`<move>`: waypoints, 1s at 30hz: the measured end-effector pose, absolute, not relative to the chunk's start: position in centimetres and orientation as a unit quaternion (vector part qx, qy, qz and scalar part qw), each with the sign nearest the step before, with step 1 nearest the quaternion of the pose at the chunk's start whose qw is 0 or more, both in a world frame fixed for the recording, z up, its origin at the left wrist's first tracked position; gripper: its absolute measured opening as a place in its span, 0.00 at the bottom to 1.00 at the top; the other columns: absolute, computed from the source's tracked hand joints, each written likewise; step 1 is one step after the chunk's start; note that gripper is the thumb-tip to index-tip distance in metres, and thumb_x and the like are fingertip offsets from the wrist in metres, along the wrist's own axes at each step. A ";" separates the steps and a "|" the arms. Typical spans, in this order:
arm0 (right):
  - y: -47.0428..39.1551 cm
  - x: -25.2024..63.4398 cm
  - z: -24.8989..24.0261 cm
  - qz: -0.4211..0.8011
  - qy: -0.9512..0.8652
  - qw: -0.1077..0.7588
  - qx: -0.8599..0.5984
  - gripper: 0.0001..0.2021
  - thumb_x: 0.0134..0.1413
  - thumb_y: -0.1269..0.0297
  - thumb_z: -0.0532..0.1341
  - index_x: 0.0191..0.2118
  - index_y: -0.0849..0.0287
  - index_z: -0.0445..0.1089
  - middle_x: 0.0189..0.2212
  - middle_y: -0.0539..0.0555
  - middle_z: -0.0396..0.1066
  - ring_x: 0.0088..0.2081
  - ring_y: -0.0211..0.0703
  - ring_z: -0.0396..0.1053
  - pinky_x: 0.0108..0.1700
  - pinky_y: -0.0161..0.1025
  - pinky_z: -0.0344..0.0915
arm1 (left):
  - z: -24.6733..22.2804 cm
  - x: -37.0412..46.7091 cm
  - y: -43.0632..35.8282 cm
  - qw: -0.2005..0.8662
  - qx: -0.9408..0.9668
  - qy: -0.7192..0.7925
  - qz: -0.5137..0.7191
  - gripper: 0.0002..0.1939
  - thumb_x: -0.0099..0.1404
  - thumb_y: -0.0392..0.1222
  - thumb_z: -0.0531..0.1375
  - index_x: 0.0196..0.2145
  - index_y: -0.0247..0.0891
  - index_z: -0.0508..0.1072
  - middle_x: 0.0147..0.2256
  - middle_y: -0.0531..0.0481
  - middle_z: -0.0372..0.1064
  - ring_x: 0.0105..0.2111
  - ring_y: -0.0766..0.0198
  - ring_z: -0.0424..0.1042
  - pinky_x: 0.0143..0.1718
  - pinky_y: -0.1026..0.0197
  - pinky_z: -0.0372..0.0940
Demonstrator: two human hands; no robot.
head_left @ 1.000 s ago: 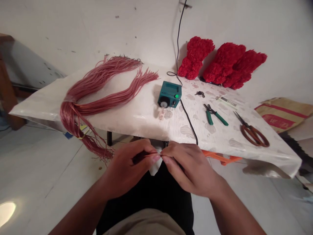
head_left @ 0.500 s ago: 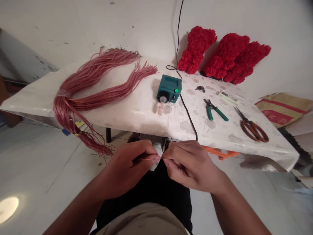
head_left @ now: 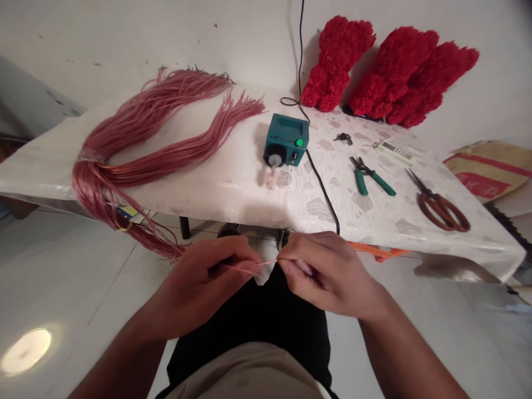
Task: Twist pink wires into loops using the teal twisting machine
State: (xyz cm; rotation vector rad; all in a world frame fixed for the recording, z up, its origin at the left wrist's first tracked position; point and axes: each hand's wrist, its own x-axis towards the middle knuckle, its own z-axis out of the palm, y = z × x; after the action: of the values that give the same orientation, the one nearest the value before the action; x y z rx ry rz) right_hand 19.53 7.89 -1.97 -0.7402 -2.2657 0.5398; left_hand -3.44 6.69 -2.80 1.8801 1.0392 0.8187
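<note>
A thin pink cord (head_left: 268, 262) is stretched across the short gap between my two hands, over my lap in front of the table edge. My left hand (head_left: 211, 277) pinches it between thumb and forefinger, and a length of the cord runs back over the fingers. The fingertips of my right hand (head_left: 322, 271) are closed on its other side; whatever lies inside that fist is mostly hidden. On the table ahead stands a small teal motor box (head_left: 286, 138) with a green button and a round spindle at its front. A large bundle of pink cords (head_left: 166, 138) lies at left, hanging over the edge.
Green-handled pliers (head_left: 372, 177), brown-handled scissors (head_left: 440, 205), a small dark key-like piece (head_left: 344, 138) and a white strip (head_left: 393, 152) lie at right. Red flower bunches (head_left: 407, 77) lean against the wall. A black cable (head_left: 322, 191) crosses the table (head_left: 233, 199). A sack (head_left: 490, 169) stands beyond.
My hands have moved slightly apart, so a short stretch of pink cord now shows between the fingertips. The camera view has shifted a little.
</note>
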 end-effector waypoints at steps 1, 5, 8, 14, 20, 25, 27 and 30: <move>8.0 19.5 -2.2 0.210 -0.870 0.343 -0.283 0.06 0.58 0.77 0.57 0.34 0.59 0.65 0.24 0.43 0.53 0.24 0.31 0.52 0.27 0.32 0.51 | -2.9 -3.3 6.9 0.400 0.747 0.418 0.328 0.08 0.69 0.40 0.58 0.34 0.41 0.77 0.26 0.57 0.71 0.23 0.70 0.64 0.25 0.68 0.58; 8.4 19.2 -2.9 0.209 -0.866 0.360 -0.276 0.06 0.57 0.78 0.58 0.33 0.60 0.66 0.23 0.43 0.52 0.24 0.30 0.52 0.28 0.32 0.52 | -3.1 -2.4 7.7 0.387 0.751 0.418 0.335 0.08 0.67 0.37 0.59 0.31 0.40 0.77 0.24 0.58 0.70 0.23 0.71 0.64 0.25 0.68 0.58; 9.0 19.2 -3.1 0.198 -0.861 0.376 -0.279 0.08 0.53 0.80 0.57 0.32 0.60 0.66 0.23 0.42 0.50 0.24 0.30 0.49 0.27 0.32 0.51 | -3.3 -2.1 8.3 0.375 0.752 0.421 0.343 0.09 0.67 0.35 0.59 0.29 0.39 0.76 0.24 0.58 0.70 0.22 0.72 0.63 0.25 0.69 0.57; 10.6 19.5 -3.8 0.215 -0.851 0.380 -0.290 0.07 0.54 0.80 0.58 0.32 0.60 0.67 0.22 0.42 0.53 0.23 0.30 0.51 0.27 0.33 0.52 | -3.6 -1.8 9.6 0.380 0.736 0.462 0.316 0.10 0.66 0.38 0.60 0.27 0.38 0.75 0.21 0.59 0.66 0.20 0.72 0.59 0.21 0.70 0.55; 14.0 21.4 -3.3 0.221 -0.857 0.348 -0.309 0.04 0.65 0.71 0.59 0.42 0.61 0.72 0.25 0.45 0.65 0.25 0.30 0.62 0.31 0.30 0.60 | -2.5 -2.1 14.0 0.375 0.724 0.506 0.280 0.11 0.67 0.42 0.58 0.27 0.38 0.74 0.21 0.57 0.66 0.21 0.69 0.64 0.24 0.68 0.60; 20.4 26.3 -2.1 0.128 -0.803 0.373 -0.447 0.07 0.65 0.65 0.60 0.34 0.56 0.72 0.22 0.45 0.68 0.21 0.31 0.62 0.22 0.30 0.57 | -0.3 -2.8 23.4 0.219 0.770 0.517 0.301 0.13 0.68 0.47 0.57 0.30 0.37 0.74 0.24 0.56 0.66 0.24 0.68 0.62 0.25 0.66 0.57; 23.3 28.2 -2.4 0.101 -0.752 0.399 -0.515 0.10 0.64 0.60 0.60 0.31 0.56 0.72 0.19 0.45 0.66 0.19 0.32 0.60 0.21 0.31 0.55 | 0.0 -2.9 27.3 0.208 0.783 0.505 0.297 0.13 0.68 0.47 0.56 0.31 0.37 0.74 0.22 0.58 0.62 0.22 0.68 0.58 0.26 0.66 0.56; 26.2 30.0 -3.9 0.082 -0.677 0.448 -0.578 0.11 0.60 0.58 0.62 0.29 0.56 0.72 0.18 0.45 0.65 0.21 0.34 0.60 0.24 0.33 0.57 | -1.0 -2.9 31.3 0.232 0.790 0.494 0.279 0.14 0.69 0.47 0.55 0.30 0.36 0.73 0.23 0.58 0.61 0.23 0.69 0.58 0.27 0.65 0.56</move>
State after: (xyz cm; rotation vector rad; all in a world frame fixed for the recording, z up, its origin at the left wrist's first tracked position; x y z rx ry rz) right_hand 30.00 26.15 -3.91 -1.4317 -1.6749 0.2028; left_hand -2.87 31.34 -1.01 2.1716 1.3566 0.7660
